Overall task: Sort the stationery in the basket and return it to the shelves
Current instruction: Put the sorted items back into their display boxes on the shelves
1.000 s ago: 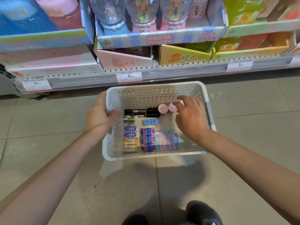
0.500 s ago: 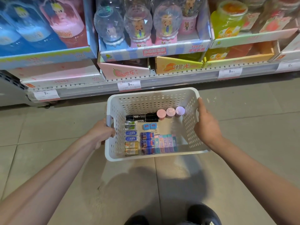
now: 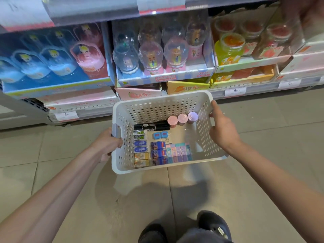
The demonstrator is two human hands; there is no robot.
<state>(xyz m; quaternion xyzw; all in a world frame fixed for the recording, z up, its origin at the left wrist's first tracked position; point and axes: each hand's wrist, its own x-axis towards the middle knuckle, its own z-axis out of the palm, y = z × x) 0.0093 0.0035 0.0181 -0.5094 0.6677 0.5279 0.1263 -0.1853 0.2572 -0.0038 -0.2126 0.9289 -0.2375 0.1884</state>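
A white perforated basket (image 3: pixel 158 104) hangs above the floor, held by both hands. My left hand (image 3: pixel 107 143) grips its grey left handle. My right hand (image 3: pixel 223 132) grips the right rim. Inside lie black markers (image 3: pixel 151 126), three small round tubs (image 3: pixel 182 118) in pink and lilac, two blue sharpeners (image 3: pixel 160 135), a column of boxed erasers (image 3: pixel 141 148), and rows of blue and pastel eraser packs (image 3: pixel 172 152).
Shelves (image 3: pixel 175 79) ahead hold display boxes of snow-globe slime toys, blue and pink domes and jars of yellow and red slime, with price tags (image 3: pixel 235 91) on the rail. Tiled floor lies below, my dark shoes (image 3: pixel 212 223) at the bottom.
My right hand left the round tubs inside the basket and took the right rim. The basket has risen off the floor and the view tilted up toward the shelves.
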